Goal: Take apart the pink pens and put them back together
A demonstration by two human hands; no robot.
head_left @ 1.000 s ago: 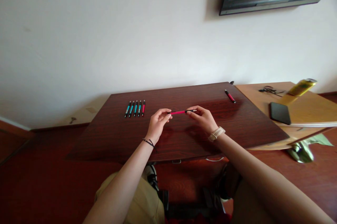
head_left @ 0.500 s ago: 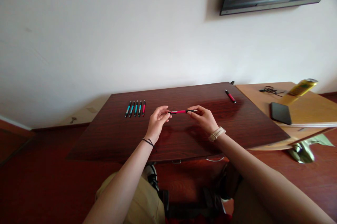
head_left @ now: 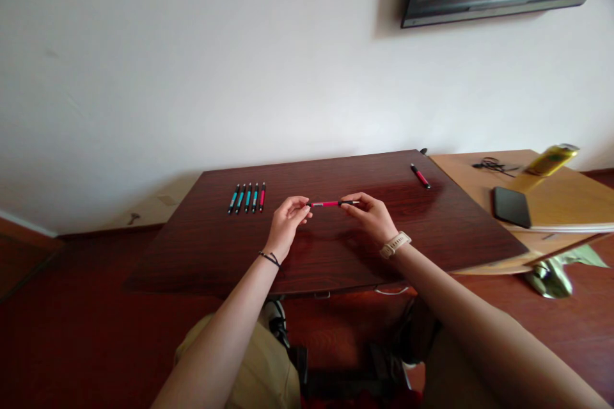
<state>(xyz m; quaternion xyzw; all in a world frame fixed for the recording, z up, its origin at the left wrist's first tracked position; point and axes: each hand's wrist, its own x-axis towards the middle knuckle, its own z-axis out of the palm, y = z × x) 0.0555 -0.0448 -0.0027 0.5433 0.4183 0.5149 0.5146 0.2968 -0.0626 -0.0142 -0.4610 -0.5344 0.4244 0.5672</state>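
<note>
Holding a red pen (head_left: 329, 204) level at the middle of the frame, just above the dark table (head_left: 336, 255), I have my left hand (head_left: 286, 224) pinching its left end and my right hand (head_left: 371, 216) closed on the black tip end. Five pens (head_left: 246, 198) already lie in a neat row left of centre — four teal, one red. One more red pen (head_left: 420, 176) lies apart toward the upper right, untouched, so I judge the work well along.
</note>
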